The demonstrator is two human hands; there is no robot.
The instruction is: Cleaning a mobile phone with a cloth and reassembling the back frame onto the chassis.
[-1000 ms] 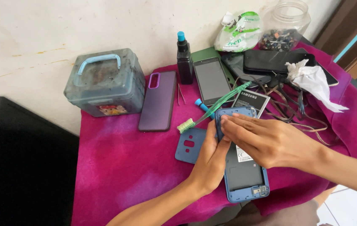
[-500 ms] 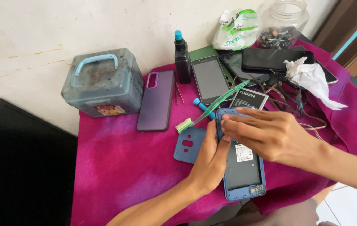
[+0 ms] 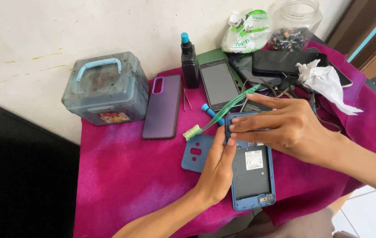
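Blue phone [image 3: 252, 176] lies face-down, back cover off, on magenta cloth [image 3: 130, 176].

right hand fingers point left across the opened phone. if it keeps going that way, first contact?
Likely the green toothbrush: the right hand points left over the opened blue phone, and the brush's bristle head lies just past the fingertips. The purple phone case comes after. Heights are unclear.

1. Cloth [image 3: 130, 176] on the table: fuzzy magenta fabric, matt.
2. Opened phone [image 3: 252, 176]: blue plastic frame, dull grey inside.
3. Back cover [image 3: 197, 152]: matt blue plastic.
4. Storage box [image 3: 106, 88]: scuffed, see-through plastic.
5. Tissue [image 3: 325, 81]: crumpled white paper.
6. Jar [image 3: 296, 22]: clear, shiny.
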